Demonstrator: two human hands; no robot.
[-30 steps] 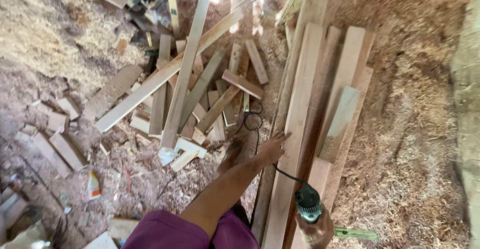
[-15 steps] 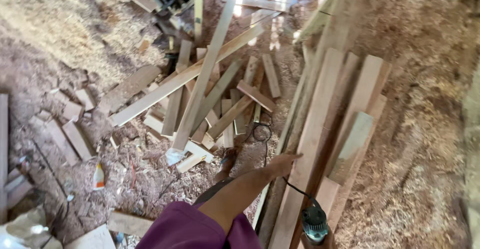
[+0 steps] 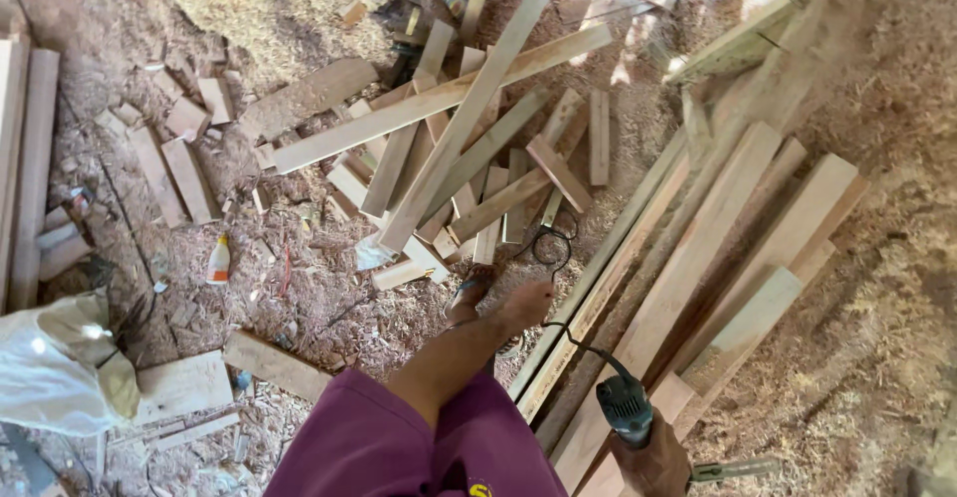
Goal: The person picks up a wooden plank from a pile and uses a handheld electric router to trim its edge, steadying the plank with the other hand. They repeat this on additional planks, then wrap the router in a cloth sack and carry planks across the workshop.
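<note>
**Power tool carried over a floor of offcuts**

At the left edge of the floor (image 3: 299,288), long boards (image 3: 25,158) run out of view, so their length cannot be told. Below them a pale sack (image 3: 60,367) lies crumpled, with a flat board (image 3: 184,385) just beside it. A small white bottle with an orange cap (image 3: 218,261) stands among the sawdust, its details too small to read. Short blocks (image 3: 179,158) lie scattered above it.

In the middle, a heap of crossed laths (image 3: 449,148) overlaps so thickly that the lower pieces are mostly covered. Just below the heap a bare foot in a sandal (image 3: 477,293) shows beyond a knee and maroon shorts (image 3: 399,447). The left hand is not in view.

A black cord (image 3: 558,298) loops near the foot and runs down to a green and black power tool (image 3: 624,407). The right hand (image 3: 653,462), cut by the lower edge, is clamped around the tool's body; its working end is hidden. To the right, long planks (image 3: 718,248) lie side by side on a slant, their upper ends blurred.
</note>
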